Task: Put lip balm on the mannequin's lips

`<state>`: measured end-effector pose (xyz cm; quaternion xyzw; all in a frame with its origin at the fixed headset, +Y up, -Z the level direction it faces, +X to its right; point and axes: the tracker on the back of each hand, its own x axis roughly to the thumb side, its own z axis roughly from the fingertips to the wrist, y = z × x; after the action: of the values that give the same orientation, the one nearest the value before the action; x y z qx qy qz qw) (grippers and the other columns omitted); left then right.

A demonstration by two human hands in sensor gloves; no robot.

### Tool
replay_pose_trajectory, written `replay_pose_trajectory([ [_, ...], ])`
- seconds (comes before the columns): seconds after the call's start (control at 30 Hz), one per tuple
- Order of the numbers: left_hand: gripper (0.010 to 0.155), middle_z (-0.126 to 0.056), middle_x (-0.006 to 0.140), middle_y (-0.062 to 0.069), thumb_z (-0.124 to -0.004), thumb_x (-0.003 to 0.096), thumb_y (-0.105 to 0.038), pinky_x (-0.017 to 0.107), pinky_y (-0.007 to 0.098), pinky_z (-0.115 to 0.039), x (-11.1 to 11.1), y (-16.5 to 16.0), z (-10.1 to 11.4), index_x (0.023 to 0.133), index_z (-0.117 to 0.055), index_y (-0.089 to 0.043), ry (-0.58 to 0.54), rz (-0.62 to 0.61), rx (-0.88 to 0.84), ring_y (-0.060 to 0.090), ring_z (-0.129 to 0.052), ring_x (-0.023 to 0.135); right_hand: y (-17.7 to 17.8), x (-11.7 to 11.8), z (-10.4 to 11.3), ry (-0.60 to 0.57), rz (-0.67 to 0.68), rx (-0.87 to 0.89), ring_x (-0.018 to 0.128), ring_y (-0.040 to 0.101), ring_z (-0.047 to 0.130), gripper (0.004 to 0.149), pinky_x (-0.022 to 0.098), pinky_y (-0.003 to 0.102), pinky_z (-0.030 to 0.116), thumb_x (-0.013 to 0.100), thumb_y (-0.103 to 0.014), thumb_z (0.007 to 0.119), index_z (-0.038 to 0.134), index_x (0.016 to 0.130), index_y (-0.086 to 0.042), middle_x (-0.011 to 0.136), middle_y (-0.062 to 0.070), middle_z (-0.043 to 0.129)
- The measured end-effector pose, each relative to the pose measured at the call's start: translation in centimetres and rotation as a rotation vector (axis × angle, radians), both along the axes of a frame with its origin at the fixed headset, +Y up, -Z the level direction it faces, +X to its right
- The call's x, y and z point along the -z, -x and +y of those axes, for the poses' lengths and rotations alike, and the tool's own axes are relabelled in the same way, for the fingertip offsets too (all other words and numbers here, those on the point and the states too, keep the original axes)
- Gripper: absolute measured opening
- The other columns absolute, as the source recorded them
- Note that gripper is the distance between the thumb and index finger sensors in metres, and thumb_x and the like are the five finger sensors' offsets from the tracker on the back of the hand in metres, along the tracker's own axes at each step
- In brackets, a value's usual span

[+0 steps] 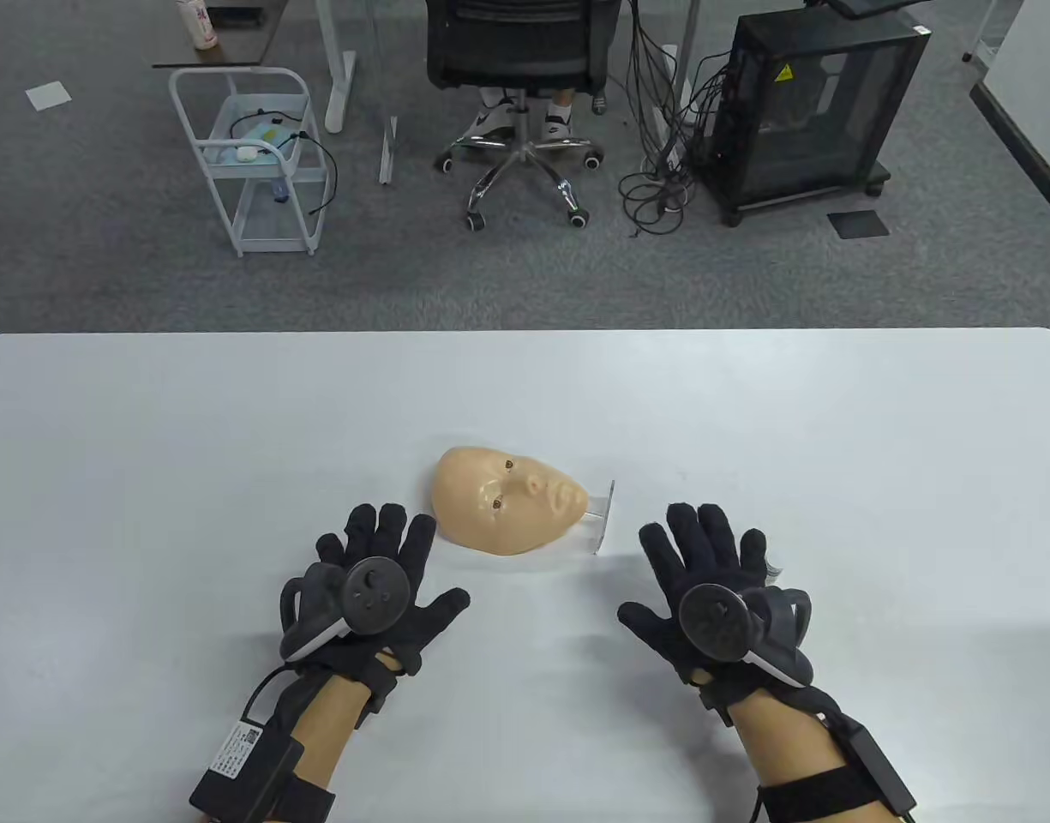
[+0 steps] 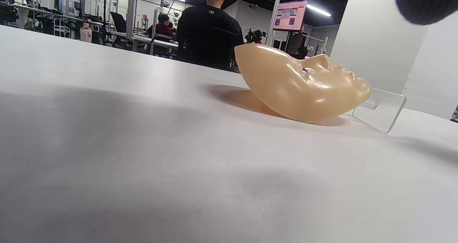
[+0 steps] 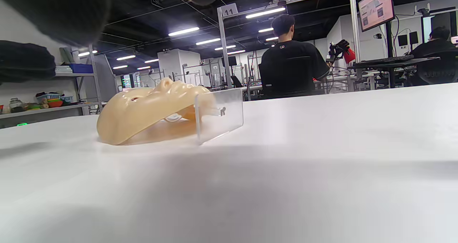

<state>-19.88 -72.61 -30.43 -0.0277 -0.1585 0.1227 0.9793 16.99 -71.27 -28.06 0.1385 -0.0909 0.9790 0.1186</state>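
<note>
Table view: mannequin face (image 1: 507,510) lies chin rightward.

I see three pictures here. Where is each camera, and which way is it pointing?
Table view: high above, looking down at the white table, mannequin face, left hand and right hand.
Left wrist view: low by the tabletop, facing the mannequin face from its forehead side; one gloved fingertip shows.
Right wrist view: low, facing the clear stand at its chin; dark glove at top.
All share the face.

Mannequin face (image 1: 507,501): glossy peach-beige | stand (image 1: 600,517): clear | gloves (image 1: 379,591): black | table (image 1: 147,446): plain white
</note>
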Motion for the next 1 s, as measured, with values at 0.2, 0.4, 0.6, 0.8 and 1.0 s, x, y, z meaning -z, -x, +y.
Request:
replay_pose_trajectory([
  [0.2, 0.092, -0.025, 0.121, 0.018, -0.068, 0.0536, -0.082, 0.066, 0.078, -0.023, 0.0, 0.0, 0.0, 0.115, -0.029, -0.025, 0.017, 0.003, 0.004, 0.056, -0.020, 0.109, -0.1, 0.1, -0.1, 0.011, -0.002, 0.008, 0.110, 0.047, 0.032, 0.091, 0.067, 0.074, 0.031, 0.045, -0.074, 0.082, 0.043, 0.113, -0.028, 0.124, 0.011, 0.031],
  [0.4, 0.091, -0.026, 0.121, 0.018, -0.068, 0.0539, -0.081, 0.066, 0.078, -0.024, 0.1, 0.1, -0.1, 0.115, -0.030, -0.025, 0.032, 0.007, -0.005, 0.056, -0.021, 0.109, -0.2, 0.1, 0.0, 0.012, -0.007, 0.012, 0.110, 0.047, 0.032, 0.091, 0.068, 0.074, 0.031, 0.045, -0.074, 0.082, 0.043, 0.113, -0.028, 0.124, 0.011, 0.031],
  [0.6, 0.084, -0.038, 0.120, 0.020, -0.072, 0.0563, -0.074, 0.067, 0.077, -0.032, 0.4, 0.7, 0.0, 0.114, -0.041, -0.022, 0.094, 0.051, -0.104, 0.058, -0.034, 0.108, -0.6, 0.2, 0.2, 0.020, -0.007, 0.032, 0.110, 0.047, 0.032, 0.091, 0.068, 0.074, 0.031, 0.045, -0.074, 0.082, 0.043, 0.113, -0.028, 0.124, 0.011, 0.032],
  [0.8, 0.076, -0.061, 0.113, 0.024, -0.074, 0.0583, -0.069, 0.066, 0.072, -0.053, 2.4, 1.9, 1.1, 0.109, -0.058, -0.015, 0.118, 0.218, -0.343, 0.058, -0.060, 0.101, -0.6, 0.0, 0.5, 0.010, -0.002, 0.036, 0.110, 0.047, 0.033, 0.090, 0.068, 0.074, 0.031, 0.045, -0.074, 0.082, 0.044, 0.113, -0.028, 0.124, 0.012, 0.032],
  [1.0, 0.077, -0.066, 0.111, 0.022, -0.074, 0.0594, -0.069, 0.065, 0.070, -0.057, 6.9, 0.6, 3.0, 0.110, -0.055, -0.014, 0.143, 0.317, -0.264, 0.057, -0.067, 0.099, -0.9, 0.1, 0.5, 0.025, 0.000, 0.057, 0.110, 0.047, 0.033, 0.090, 0.068, 0.074, 0.031, 0.045, -0.073, 0.082, 0.044, 0.113, -0.028, 0.124, 0.011, 0.032],
])
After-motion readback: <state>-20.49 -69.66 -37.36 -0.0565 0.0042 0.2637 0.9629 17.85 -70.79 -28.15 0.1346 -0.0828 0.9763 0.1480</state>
